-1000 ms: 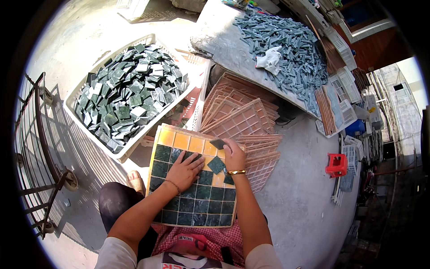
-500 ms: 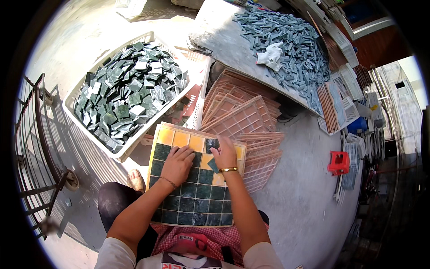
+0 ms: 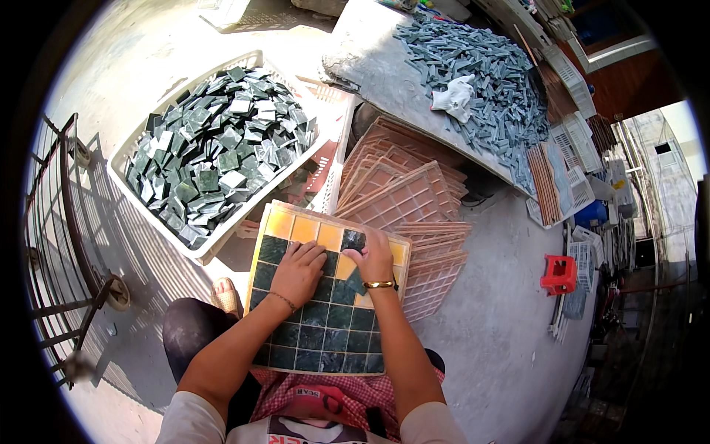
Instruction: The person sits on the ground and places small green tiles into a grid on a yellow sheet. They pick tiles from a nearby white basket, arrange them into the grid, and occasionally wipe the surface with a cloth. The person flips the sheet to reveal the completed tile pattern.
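A grid tray [image 3: 399, 255] with yellow cells rests on my lap, and dark green square tiles [image 3: 313, 337] fill most of its rows. Several cells along the far row [image 3: 305, 226] are bare yellow. My left hand [image 3: 299, 272] lies on the tiles left of centre, fingers stretched out and close together. Over the tray's far right part is my right hand [image 3: 376, 259], thumb held apart, its other fingers partly hidden. Beside those fingers sits a dark tile [image 3: 353, 240] in the far row. Another green tile [image 3: 357, 283] lies askew beneath the heel of that hand.
At the left stands a white crate [image 3: 200, 255] heaped with square green tiles [image 3: 229, 140]. Empty grid trays [image 3: 414, 196] are stacked beyond my lap. A table [image 3: 370, 52] bears narrow stone strips [image 3: 495, 74] and a white glove [image 3: 454, 98]. A red stool [image 3: 559, 274] stands right; a metal rack [image 3: 70, 222], left.
My right thumb has lifted off the far-row tile and moved slightly toward me. My left hand stays on the tiles. The whole view has shifted slightly.
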{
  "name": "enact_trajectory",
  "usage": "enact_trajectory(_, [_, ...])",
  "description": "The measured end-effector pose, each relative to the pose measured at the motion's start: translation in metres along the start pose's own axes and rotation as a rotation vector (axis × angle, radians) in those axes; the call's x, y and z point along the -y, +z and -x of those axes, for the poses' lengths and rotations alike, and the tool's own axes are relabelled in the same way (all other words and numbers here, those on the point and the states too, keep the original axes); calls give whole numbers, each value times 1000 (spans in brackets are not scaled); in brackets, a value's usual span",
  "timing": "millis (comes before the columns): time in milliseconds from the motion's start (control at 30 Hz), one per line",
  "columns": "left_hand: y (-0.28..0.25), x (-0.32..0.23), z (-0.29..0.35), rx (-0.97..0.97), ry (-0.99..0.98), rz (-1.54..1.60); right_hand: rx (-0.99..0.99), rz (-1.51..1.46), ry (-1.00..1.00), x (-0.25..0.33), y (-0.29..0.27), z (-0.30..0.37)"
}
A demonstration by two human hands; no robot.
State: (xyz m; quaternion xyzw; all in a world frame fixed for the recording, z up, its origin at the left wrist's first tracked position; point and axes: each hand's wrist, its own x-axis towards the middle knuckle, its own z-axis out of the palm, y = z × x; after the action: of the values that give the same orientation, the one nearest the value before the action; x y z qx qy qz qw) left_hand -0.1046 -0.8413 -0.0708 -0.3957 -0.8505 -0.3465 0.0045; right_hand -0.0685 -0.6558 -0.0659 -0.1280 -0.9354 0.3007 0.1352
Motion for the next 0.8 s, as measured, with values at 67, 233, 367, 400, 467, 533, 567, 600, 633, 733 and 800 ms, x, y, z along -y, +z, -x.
enact_trajectory(67, [1,0,3,7,8,-1,35,-59,34,0,-5,-3])
enact_trajectory(233, [5,5,4,1,8,-1,392,242,132,10,-42,5])
enact_trajectory(367, [4,2,4,-5,5,2,441,478,19,24,-52,37])
enact_trajectory(400, [4,2,3,-4,4,-1,419,462,9,25,-52,44])
enact_trajectory(467, [2,1,2,1,11,-8,377,427,-11,24,-49,53])
enact_trajectory(533, [1,0,2,12,6,-8,299,387,-15,20,-46,52])
enact_trajectory(567, [0,-1,1,17,3,-3,256,368,-15,18,-46,51])
enact_trajectory(600, [0,-2,0,23,-1,1,249,290,-4,14,-44,48])
enact_trajectory(633, [0,-2,0,21,-2,2,242,211,6,9,-41,43])
enact_trajectory(733, [-1,-1,-1,15,2,4,300,10,85,15,-40,29])
enact_trajectory(800, [0,0,1,12,-2,7,397,-53,173,23,-41,25])
